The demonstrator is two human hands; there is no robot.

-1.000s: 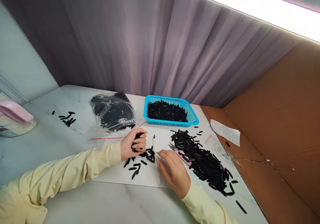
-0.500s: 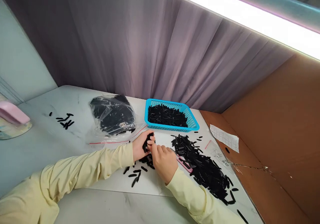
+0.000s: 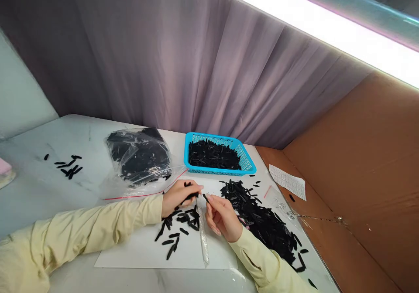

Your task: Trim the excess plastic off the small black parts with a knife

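Observation:
My left hand [image 3: 180,196] is closed around several slim black strips, whose ends stick out between the fingers. Just to its right, my right hand [image 3: 224,218] pinches one slim black strip [image 3: 205,198] between thumb and fingertip, its other fingers curled. The two hands are close but apart. Loose black strips [image 3: 188,219] lie on a white sheet [image 3: 131,258] below the left hand. A narrow clear plastic sleeve [image 3: 203,238] lies between the hands. Right of my right hand spreads a large heap of black strips [image 3: 265,223], with a bit of something pink beside it, mostly hidden.
A blue basket [image 3: 252,166] full of black strips stands at the back. Left of it lies a clear zip bag [image 3: 140,153] packed with black pieces. A few strips [image 3: 68,166] are scattered at far left. A printed paper [image 3: 288,182] lies by the brown panel.
My right hand has drawn away from the left and turned, now with a strip at its fingertips. The plastic sleeve has come into view. The whole view has shifted slightly.

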